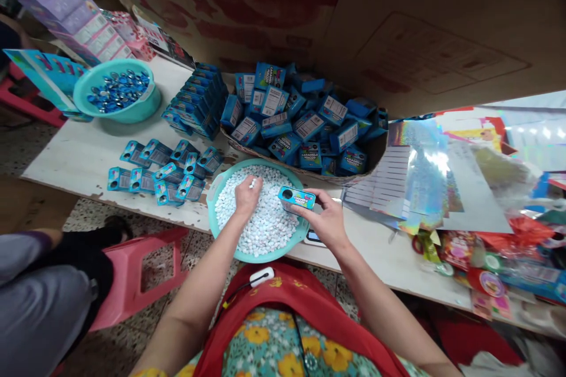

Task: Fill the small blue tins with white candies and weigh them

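Note:
A turquoise basin (pixel 213 212) full of small white and pale blue candies (pixel 265 230) stands at the table's front edge. My left hand (pixel 248 193) is closed over the candies, with a few white ones showing at its fingertips. In my right hand (pixel 325 216) is a small blue box (pixel 297 199), held level over the basin's right side, its end with a dark round hole facing left. Behind the basin, a cardboard box (pixel 375 162) holds many blue boxes (pixel 309 125). Several more small boxes (pixel 168 172) lie left of the basin.
Stacked blue boxes (pixel 197 100) and a basin (pixel 154 100) of blue wrapped pieces stand at the back left. A large carton (pixel 287 12) rises behind. Shiny sheets (pixel 424 171) and packets lie right. A scale (pixel 313 238) sits beside the basin. A seated person is at left.

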`<state>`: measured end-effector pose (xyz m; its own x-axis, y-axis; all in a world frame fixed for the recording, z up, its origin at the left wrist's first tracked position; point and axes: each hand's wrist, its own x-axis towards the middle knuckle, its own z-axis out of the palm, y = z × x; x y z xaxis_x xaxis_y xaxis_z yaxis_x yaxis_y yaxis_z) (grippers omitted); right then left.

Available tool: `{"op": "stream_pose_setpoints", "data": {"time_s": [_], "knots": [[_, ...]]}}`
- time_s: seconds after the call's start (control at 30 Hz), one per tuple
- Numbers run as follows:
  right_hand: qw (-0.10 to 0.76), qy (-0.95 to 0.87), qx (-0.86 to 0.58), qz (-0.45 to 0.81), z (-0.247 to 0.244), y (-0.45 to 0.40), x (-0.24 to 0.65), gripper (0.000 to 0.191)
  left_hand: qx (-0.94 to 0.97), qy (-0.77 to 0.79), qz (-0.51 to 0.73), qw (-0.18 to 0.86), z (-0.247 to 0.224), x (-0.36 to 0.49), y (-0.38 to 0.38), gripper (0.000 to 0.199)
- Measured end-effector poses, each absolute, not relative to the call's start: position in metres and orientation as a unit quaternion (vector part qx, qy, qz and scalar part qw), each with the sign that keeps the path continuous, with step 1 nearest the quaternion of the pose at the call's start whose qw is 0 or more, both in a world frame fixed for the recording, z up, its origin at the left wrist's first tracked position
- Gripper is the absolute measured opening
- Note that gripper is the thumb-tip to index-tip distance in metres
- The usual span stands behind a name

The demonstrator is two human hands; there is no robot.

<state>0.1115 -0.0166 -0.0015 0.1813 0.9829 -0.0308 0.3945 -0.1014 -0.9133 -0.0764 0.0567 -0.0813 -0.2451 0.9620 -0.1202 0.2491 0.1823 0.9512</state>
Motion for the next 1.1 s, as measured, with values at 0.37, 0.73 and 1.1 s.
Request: {"op": "stream_pose_setpoints", "data": {"time_s": [0.37, 0.73, 1.1], "knots": [[0.361, -0.664, -0.573, 0.316, 0.017, -0.006, 0.065, 0.026, 0.187, 0.452, 0.636, 0.597, 0.025, -0.064, 0.045, 0.027], [0.355, -0.667, -0.579, 0.308, 0.024, 0.000, 0.058, 0.027, 0.172, 0.477, 0.672, 0.540, 0.028, -0.063, 0.054, 0.035], [0.375, -0.656, -0.578, 0.307, 0.028, 0.000, 0.057, 0.026, 0.216, 0.499, 0.663, 0.514, 0.033, -0.059, 0.050, 0.039]]}}
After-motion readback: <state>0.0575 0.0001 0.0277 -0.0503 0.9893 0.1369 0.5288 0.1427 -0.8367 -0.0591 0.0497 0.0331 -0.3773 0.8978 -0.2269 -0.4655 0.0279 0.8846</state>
